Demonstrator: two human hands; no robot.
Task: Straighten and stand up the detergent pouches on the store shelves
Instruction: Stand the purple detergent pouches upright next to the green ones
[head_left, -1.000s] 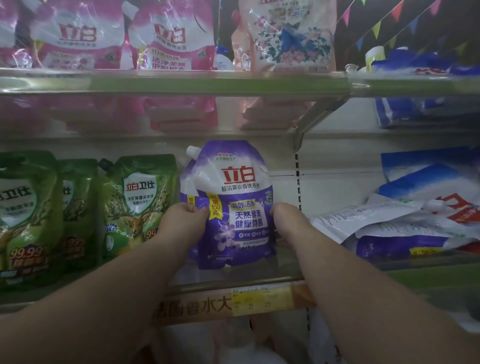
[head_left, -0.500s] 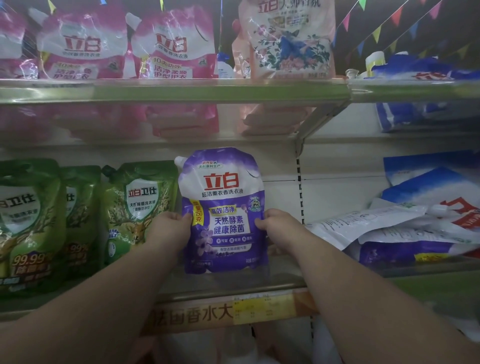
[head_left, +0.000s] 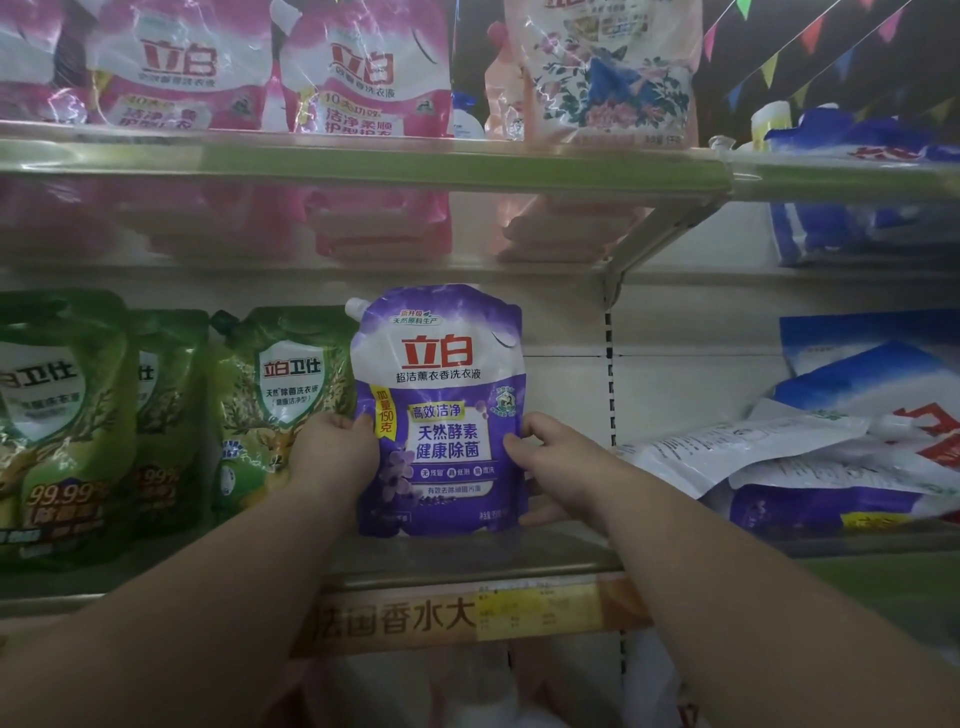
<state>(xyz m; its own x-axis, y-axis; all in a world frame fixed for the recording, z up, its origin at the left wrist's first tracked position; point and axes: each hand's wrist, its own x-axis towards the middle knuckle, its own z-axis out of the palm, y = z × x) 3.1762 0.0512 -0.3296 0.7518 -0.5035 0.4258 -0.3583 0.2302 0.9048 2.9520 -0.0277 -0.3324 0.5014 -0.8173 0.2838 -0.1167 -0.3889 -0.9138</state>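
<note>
Pouch work is centring on the purple detergent pouch (head_left: 441, 410), which both hands are gripping at mid-height — the left hand (head_left: 335, 452) is pinching its left edge with the thumb lying over the front, and the right hand (head_left: 550, 457) is curling round its right edge, fingers going behind. Compared with a second ago, the pouch is now facing squarely forward and sitting nearly upright, where it was leaning and twisted with its spout tipped left; the right hand is also showing more of its fingers on the pouch. Its base is resting on the middle shelf (head_left: 467, 561), just beside the green pouches (head_left: 280, 395) standing to the left. By my reading this one is almost done and only needs letting go. Off to the right, the blue and white pouches (head_left: 831, 457) are lying flat in a heap — those are likely waiting their turn.
</note>
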